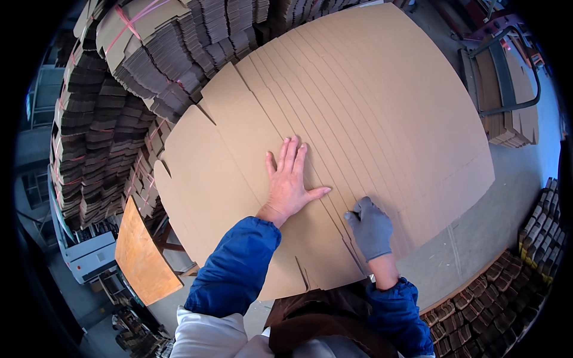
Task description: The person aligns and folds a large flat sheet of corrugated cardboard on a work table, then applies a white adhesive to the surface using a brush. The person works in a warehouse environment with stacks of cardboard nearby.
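A wide fanned stack of flat brown cardboard sheets (412, 113) lies in front of me, its overlapping edges stepping across toward the far right. My left hand (289, 186) is bare and rests flat on the top sheet, fingers stretched forward and thumb out to the right. To its right, my right hand (371, 230) wears a grey glove and lies on the sheets with its fingers curled in. Whatever those curled fingers hold, if anything, is hidden. Slots cut the near and left edges of the top sheet.
Tall piles of bundled cardboard (173, 59) tied with pink string stand at the far left. A wooden board (143, 256) is at the left. At the far right, a metal-handled trolley (507, 89) stands by more cardboard. Stacked bundles (483, 304) lie at the lower right.
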Demonstrator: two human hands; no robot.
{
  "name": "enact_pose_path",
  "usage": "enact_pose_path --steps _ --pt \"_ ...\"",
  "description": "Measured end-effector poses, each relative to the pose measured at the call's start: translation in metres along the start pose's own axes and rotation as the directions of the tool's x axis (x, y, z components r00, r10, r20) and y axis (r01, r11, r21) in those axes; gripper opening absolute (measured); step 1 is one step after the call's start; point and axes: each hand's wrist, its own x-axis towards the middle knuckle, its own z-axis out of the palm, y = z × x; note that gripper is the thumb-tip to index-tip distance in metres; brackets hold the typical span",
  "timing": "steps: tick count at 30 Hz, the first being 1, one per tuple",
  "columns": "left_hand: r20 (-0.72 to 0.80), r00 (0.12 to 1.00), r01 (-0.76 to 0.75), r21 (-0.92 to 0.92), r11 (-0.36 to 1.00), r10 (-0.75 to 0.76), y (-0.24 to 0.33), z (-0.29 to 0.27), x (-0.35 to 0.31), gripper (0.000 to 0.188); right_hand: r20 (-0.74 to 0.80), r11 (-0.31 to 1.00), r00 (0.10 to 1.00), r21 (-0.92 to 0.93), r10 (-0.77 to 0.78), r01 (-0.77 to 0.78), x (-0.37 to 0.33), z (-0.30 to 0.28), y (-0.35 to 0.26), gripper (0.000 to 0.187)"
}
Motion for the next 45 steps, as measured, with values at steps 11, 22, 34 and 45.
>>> enact_pose_path --steps 11,22,34,45 --pt "-0.024 1.000 0.003 -0.001 1.000 -0.003 -0.003 0.001 -0.003 0.122 -0.004 1.000 1.000 0.011 -0.010 0.010 -0.003 0.000 -0.003 0.026" --pt "-0.055 0.998 -0.015 0.068 0.998 0.019 -0.003 0.008 0.001 0.116 -0.009 1.000 1.000 0.010 -0.027 0.027 0.001 -0.003 0.001 0.026" --pt "-0.063 0.998 -0.021 0.056 0.998 0.025 -0.006 0.008 0.000 0.115 0.008 0.999 0.999 -0.007 -0.047 0.047 0.001 -0.001 0.001 0.028" --pt "-0.069 0.997 -0.036 0.058 0.998 0.040 -0.007 0.012 0.002 0.115 0.039 0.994 0.993 -0.018 -0.109 0.110 -0.006 -0.007 0.010 0.031"
